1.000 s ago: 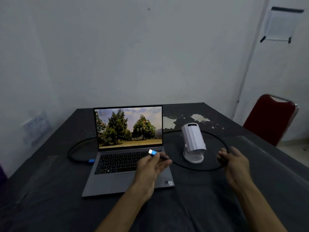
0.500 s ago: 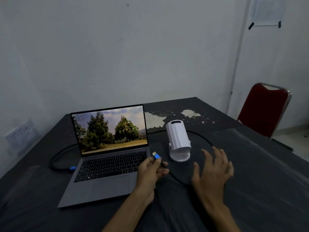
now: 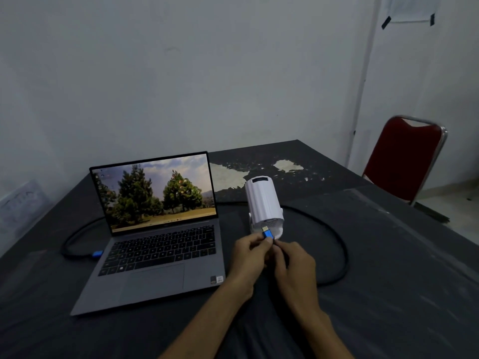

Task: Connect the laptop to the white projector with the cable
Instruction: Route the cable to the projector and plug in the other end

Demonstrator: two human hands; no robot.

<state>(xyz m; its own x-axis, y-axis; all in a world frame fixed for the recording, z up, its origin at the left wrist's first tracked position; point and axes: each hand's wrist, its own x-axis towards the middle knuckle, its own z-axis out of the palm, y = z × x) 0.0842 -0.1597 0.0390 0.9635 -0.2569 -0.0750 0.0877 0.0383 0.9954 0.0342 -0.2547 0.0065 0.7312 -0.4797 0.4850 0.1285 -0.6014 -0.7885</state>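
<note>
An open grey laptop [image 3: 160, 244] with trees on its screen sits at the left of the dark table. The white cylindrical projector [image 3: 263, 203] stands just right of it, its back end facing me. A black cable [image 3: 339, 244] loops behind both; one blue plug [image 3: 97, 253] sits at the laptop's left side. My left hand [image 3: 248, 260] and my right hand [image 3: 295, 268] together pinch the other blue plug [image 3: 267, 233], its metal tip a short way from the projector's back.
The dark table [image 3: 388, 268] has worn pale patches at the far side. A red chair [image 3: 404, 156] with a metal frame stands at the right beyond the table's edge. A pale wall runs close behind the table.
My left hand has carried the blue plug from over the laptop's keyboard rightward to the projector's back. My right hand has come in from the right and joined it on the plug.
</note>
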